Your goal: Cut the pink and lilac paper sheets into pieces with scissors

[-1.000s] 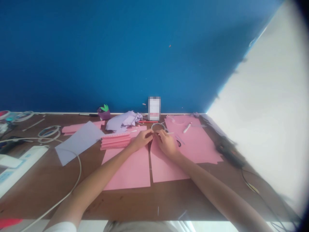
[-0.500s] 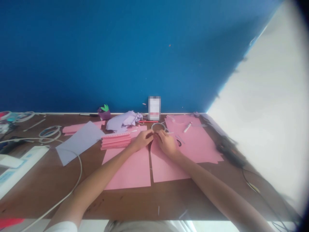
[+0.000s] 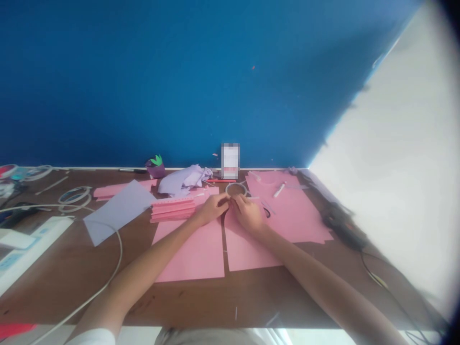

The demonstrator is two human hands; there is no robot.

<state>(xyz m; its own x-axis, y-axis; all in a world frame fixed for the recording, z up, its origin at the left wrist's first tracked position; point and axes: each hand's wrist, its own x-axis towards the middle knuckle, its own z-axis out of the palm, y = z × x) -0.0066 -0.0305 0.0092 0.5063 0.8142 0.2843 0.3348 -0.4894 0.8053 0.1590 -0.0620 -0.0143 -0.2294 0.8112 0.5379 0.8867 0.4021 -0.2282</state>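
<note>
A whitish ring that looks like a tape roll (image 3: pixel 236 185) is at the middle of the table, with brown showing through its centre. At its near edge, my left hand (image 3: pixel 214 207) is closed with thumb and forefinger pinched on the rim. My right hand (image 3: pixel 247 211) pinches the same near edge from the other side, its fingertips almost meeting the left ones. The fingers hide that part of the rim. Under my hands lie a left pink sheet (image 3: pixel 194 254) and a right pink sheet (image 3: pixel 247 251), with a narrow gap between them.
Folded pink paper (image 3: pixel 172 211) lies left of my hands, near a pale lilac sheet (image 3: pixel 120 211) and crumpled lilac paper (image 3: pixel 183 181). A white marker (image 3: pixel 279 189) rests on pink sheets at right. A white power strip (image 3: pixel 36 249), cable (image 3: pixel 120 249) and dark tool (image 3: pixel 343 227) flank the work.
</note>
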